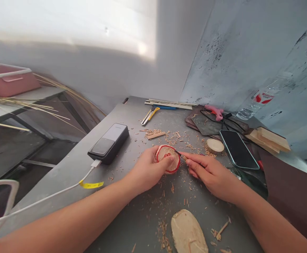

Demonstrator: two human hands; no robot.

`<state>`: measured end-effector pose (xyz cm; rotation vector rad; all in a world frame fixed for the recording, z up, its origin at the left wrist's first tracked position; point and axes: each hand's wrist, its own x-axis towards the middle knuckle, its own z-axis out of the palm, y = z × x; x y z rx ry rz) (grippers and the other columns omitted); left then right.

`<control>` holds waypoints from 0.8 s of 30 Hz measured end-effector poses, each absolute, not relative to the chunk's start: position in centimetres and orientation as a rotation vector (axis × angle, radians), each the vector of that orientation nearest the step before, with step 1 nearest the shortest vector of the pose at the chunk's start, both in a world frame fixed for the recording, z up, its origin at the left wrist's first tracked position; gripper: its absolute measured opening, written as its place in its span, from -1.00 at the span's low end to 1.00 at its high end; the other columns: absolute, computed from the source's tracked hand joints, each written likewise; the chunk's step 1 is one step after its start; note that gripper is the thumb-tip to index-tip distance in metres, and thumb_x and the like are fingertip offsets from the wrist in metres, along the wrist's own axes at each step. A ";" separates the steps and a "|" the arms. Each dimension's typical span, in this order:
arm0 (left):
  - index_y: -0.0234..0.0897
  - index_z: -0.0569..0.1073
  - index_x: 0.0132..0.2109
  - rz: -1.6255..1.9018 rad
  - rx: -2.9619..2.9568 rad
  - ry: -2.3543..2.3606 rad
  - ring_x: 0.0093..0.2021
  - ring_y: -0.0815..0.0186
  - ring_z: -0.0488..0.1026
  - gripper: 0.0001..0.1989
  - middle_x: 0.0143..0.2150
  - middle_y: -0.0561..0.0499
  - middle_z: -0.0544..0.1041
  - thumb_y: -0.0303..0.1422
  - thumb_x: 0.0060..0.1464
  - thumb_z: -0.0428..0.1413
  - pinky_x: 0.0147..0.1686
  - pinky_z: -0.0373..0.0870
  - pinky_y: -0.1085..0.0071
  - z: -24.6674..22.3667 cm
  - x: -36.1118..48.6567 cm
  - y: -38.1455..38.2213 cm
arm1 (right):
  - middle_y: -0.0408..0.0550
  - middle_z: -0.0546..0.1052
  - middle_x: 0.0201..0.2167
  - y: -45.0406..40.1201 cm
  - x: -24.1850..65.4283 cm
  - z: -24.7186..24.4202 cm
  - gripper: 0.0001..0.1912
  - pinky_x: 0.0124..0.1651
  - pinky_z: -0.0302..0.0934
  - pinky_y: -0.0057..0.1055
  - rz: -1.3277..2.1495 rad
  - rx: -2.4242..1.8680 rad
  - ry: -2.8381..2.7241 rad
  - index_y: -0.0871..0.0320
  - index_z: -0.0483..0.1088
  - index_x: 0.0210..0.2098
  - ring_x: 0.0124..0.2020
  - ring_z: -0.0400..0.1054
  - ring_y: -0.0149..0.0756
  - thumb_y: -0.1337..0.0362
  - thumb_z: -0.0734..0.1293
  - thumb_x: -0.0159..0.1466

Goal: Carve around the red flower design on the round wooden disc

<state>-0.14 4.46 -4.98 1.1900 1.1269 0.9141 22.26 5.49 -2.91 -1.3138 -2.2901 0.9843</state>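
Observation:
My left hand (153, 167) is closed around a round wood slice (172, 162) with a red painted rim and a red mark in its middle. Its thumb lies across the slice's face. Pinched in my right hand (204, 172) is a small carving tool (183, 157) with a thin dark tip and what looks like a wooden handle, mostly hidden by the fingers. The tip meets the right edge of the slice. Wood shavings (176, 137) are scattered around both hands. Below them lies an oval piece of wood (187, 230).
A power bank (108, 142) with a white cable is on the left. Behind are a yellow utility knife (150, 115) and thin strips (169, 103). Rightward sit a small wood disc (214, 146), a phone (239, 149), a pink glue gun (214, 111) and a bottle (257, 100).

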 end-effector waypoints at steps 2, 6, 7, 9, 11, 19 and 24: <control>-0.28 0.50 -0.12 0.910 1.195 1.132 -0.33 0.32 0.39 -0.80 -0.33 0.05 0.52 -0.26 0.19 0.21 -0.24 0.36 0.39 -5.0 -0.2 4.5 | -0.14 0.59 -0.47 5.4 22.1 -3.0 -0.46 -0.46 0.30 -0.39 0.971 -1.322 -2.291 0.07 0.39 0.38 -0.47 0.45 -0.28 0.02 0.09 0.57; -0.28 0.49 -0.12 0.919 1.190 1.134 -0.28 0.28 0.44 -0.78 -0.31 0.03 0.53 -0.25 0.16 0.23 -0.19 0.40 0.36 -5.1 -0.1 4.5 | 0.07 0.68 -0.07 5.4 21.9 -2.8 -0.47 -0.09 0.40 -0.19 0.822 -1.322 -2.330 0.11 0.38 0.39 -0.14 0.56 -0.11 0.13 0.11 0.53; -0.28 0.49 -0.12 0.920 1.186 1.127 -0.28 0.27 0.44 -0.77 -0.30 0.02 0.53 -0.25 0.15 0.24 -0.19 0.41 0.36 -5.1 -0.2 4.5 | 0.10 0.66 0.04 5.4 21.9 -2.7 -0.47 0.03 0.37 -0.14 0.785 -1.314 -2.347 0.11 0.39 0.38 -0.03 0.55 -0.07 0.16 0.13 0.51; -0.29 0.48 -0.13 0.913 1.169 1.103 -0.29 0.27 0.44 -0.76 -0.31 0.02 0.52 -0.24 0.13 0.24 -0.20 0.41 0.35 -4.9 -0.2 4.6 | 0.09 0.67 -0.01 5.4 21.8 -2.1 -0.49 0.04 0.35 -0.15 0.750 -1.306 -2.376 0.12 0.42 0.34 -0.03 0.55 -0.08 0.19 0.13 0.50; -0.30 0.48 -0.14 0.890 1.149 1.069 -0.31 0.28 0.43 -0.75 -0.33 0.03 0.51 -0.22 0.13 0.25 -0.22 0.40 0.36 -4.6 -0.4 4.7 | -0.01 0.67 -0.29 5.3 21.9 -1.3 -0.53 -0.18 0.35 -0.26 0.763 -1.324 -2.398 0.11 0.47 0.26 -0.29 0.53 -0.19 0.17 0.11 0.52; -0.28 0.44 -0.11 0.896 0.959 1.014 -0.31 0.31 0.43 -0.61 -0.31 0.06 0.51 -0.28 -0.05 0.38 -0.27 0.41 0.39 -2.8 -0.7 4.6 | -0.13 0.58 -0.41 4.6 23.5 0.8 -0.61 -0.42 0.21 -0.36 1.080 -1.484 -2.085 0.03 0.31 0.12 -0.44 0.40 -0.27 -0.09 0.13 0.52; -0.24 0.44 -0.09 0.859 1.011 0.985 -0.30 0.35 0.43 -0.70 -0.29 0.08 0.53 -0.34 0.04 0.31 -0.27 0.39 0.43 -2.1 -0.8 3.8 | -0.09 0.59 -0.28 3.9 22.7 0.8 -0.64 -0.33 0.29 -0.35 1.098 -1.450 -1.978 -0.03 0.34 0.04 -0.26 0.47 -0.19 -0.12 0.28 0.44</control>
